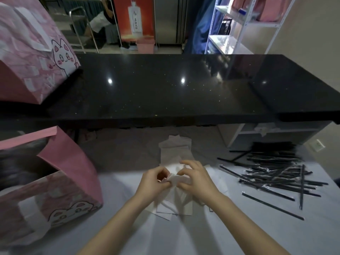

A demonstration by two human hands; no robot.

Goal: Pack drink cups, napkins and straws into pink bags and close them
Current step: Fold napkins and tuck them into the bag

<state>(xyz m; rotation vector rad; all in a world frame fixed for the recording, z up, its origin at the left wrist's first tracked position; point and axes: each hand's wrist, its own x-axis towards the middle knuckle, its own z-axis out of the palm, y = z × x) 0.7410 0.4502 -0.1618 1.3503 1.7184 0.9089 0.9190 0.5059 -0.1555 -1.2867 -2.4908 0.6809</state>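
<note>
Pinching a white napkin (173,179) between them, the left hand (153,182) and the right hand (197,178) hold it just above the loose pile of napkins (174,153) in the middle of the white table (239,229). Each hand's fingers curl on its own side of the sheet. An open pink bag (73,181) with a cat drawing stands to the left. Black wrapped straws (272,173) lie scattered to the right. Behind runs a black counter (165,92), with another pink bag (27,70) at its left end.

A glossy black counter (165,96) spans the centre, showing two light glints (109,81). Steel cabinet (169,19) at 12 o'clock, white shelf (244,24) at 1, beige wall (312,43) at 2.
</note>
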